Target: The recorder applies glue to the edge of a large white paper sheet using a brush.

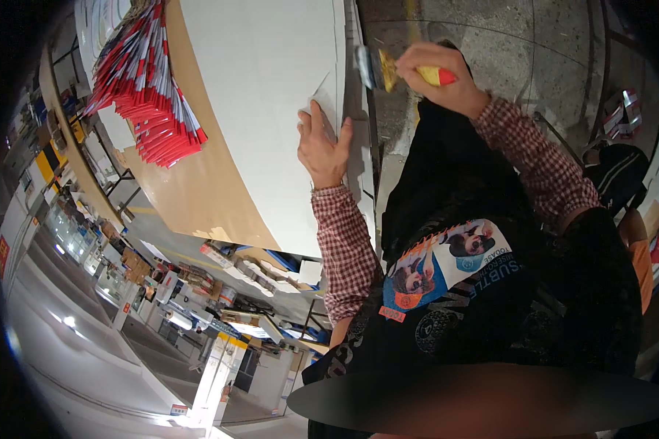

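Observation:
My left hand (324,148) lies on a white sheet (271,80) near the table's edge, palm down with its fingers apart. By its fingertips, a crease or flap edge runs up the sheet. Over the table's right edge, my right hand (439,77) is closed around the handle of a flat paintbrush (388,70). The handle is yellow with a red end, and the pale bristles point left toward the sheet. Whether the bristles touch anything I cannot tell.
Fanned red and white folded packets (150,102) lie in a pile on the brown tabletop (198,175), left of the sheet. Cardboard pieces (252,271) sit below the table's near end. Bare concrete floor (483,44) runs along the right. Part of another person (626,175) shows at far right.

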Demonstrator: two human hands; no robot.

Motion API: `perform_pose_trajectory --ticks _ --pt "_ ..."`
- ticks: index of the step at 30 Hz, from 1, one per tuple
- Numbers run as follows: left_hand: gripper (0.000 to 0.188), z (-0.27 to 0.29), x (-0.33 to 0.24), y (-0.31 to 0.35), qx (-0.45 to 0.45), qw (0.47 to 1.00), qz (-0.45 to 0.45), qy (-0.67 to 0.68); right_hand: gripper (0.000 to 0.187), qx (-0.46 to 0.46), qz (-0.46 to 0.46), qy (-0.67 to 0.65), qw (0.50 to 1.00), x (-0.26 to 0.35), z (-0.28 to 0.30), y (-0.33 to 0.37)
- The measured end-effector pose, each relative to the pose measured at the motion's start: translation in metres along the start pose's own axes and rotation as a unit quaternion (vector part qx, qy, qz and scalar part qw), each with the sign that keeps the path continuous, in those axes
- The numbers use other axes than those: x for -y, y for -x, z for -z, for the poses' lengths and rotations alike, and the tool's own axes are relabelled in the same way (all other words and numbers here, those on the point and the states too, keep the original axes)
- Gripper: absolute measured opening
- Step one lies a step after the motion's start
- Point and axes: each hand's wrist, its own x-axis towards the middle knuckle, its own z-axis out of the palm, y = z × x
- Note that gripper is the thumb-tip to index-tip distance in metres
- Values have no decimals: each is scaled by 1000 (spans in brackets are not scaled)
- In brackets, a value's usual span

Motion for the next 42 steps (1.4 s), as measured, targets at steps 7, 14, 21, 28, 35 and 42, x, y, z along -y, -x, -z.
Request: perform_pose_trajectory --ticks 7,14,21,28,35,42 --pt "83 -40 -10 20 -68 986 38 -145 6 -100 -131 -71 984 45 38 13" --pt "95 -54 -11 25 -114 988 13 -100 19 -250 -253 -201 913 63 113 -22" --pt "93 -27 -26 -42 -140 984 70 -84 17 -370 -270 -262 849 14 203 -92" --pt "69 -38 -92 -187 -226 958 178 4 17 -284 -274 -303 867 -13 291 -211" --pt "67 -29 -195 -322 -236 960 145 27 25 -241 -199 -219 924 -64 384 -361" --pt "62 -16 -172 -473 -327 925 192 24 27 -229 -201 -230 924 -113 396 -516"
